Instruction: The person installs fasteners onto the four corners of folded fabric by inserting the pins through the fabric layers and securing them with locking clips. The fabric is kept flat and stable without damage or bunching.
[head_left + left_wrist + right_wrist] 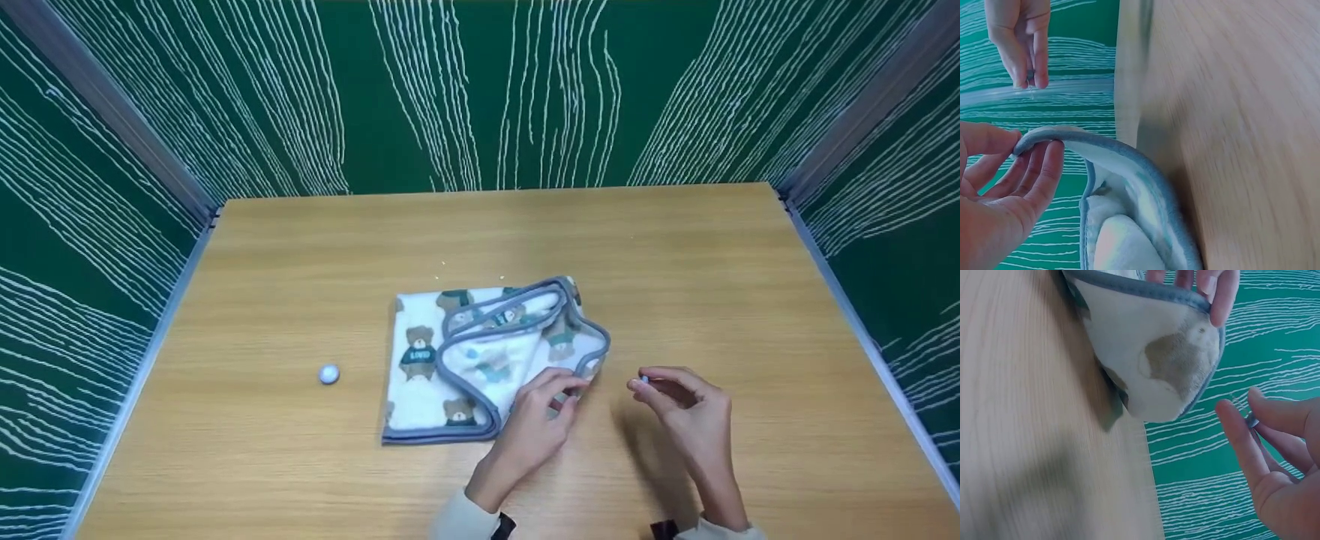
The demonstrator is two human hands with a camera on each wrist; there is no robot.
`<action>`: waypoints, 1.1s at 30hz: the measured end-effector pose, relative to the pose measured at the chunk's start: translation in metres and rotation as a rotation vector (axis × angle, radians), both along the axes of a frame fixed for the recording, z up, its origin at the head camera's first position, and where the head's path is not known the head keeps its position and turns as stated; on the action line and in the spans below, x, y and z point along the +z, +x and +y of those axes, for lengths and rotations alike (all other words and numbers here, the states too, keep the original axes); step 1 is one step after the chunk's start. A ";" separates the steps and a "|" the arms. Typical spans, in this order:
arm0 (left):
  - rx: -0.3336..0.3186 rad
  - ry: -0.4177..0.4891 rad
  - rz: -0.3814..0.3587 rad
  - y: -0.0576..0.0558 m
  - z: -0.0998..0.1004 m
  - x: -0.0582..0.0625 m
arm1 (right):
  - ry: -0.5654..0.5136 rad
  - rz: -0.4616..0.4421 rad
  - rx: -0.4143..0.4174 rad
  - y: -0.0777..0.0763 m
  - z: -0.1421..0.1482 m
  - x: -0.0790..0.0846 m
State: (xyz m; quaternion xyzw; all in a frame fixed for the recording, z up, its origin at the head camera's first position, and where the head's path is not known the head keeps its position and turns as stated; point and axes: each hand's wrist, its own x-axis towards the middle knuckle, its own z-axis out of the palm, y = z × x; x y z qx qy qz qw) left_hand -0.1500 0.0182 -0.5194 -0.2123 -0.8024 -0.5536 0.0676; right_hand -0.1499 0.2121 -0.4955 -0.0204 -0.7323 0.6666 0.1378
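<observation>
A folded white baby blanket (pixel 420 401) with teddy bears and a grey-blue border lies on the table. My left hand (pixel 536 420) pinches the border at its right corner between thumb and fingers; in the left wrist view that edge (pixel 1112 146) is lifted. To the right of the blanket, and apart from it, my right hand (pixel 694 416) holds a tiny grey-blue piece (pixel 1251 419) between thumb and fingertips. Something thin and clear sticks out from it; its exact kind is too small to tell. The right wrist view shows the blanket's raised corner (pixel 1157 354) near this hand.
A small pale, round, shiny object (pixel 328 374) sits left of the blanket on the wooden table (pixel 285 262). A few tiny white specks lie behind the blanket. Green walls with white lines (pixel 487 97) enclose the back and sides.
</observation>
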 end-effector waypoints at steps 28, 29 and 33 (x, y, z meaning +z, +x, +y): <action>0.050 0.009 0.171 -0.001 -0.010 0.008 | -0.024 0.075 0.125 -0.004 -0.033 -0.005; 0.048 0.006 0.178 -0.001 -0.010 0.008 | -0.023 0.076 0.121 -0.004 -0.034 -0.005; 0.032 -0.013 0.206 -0.002 -0.011 0.008 | 0.016 0.090 0.116 -0.003 -0.037 -0.007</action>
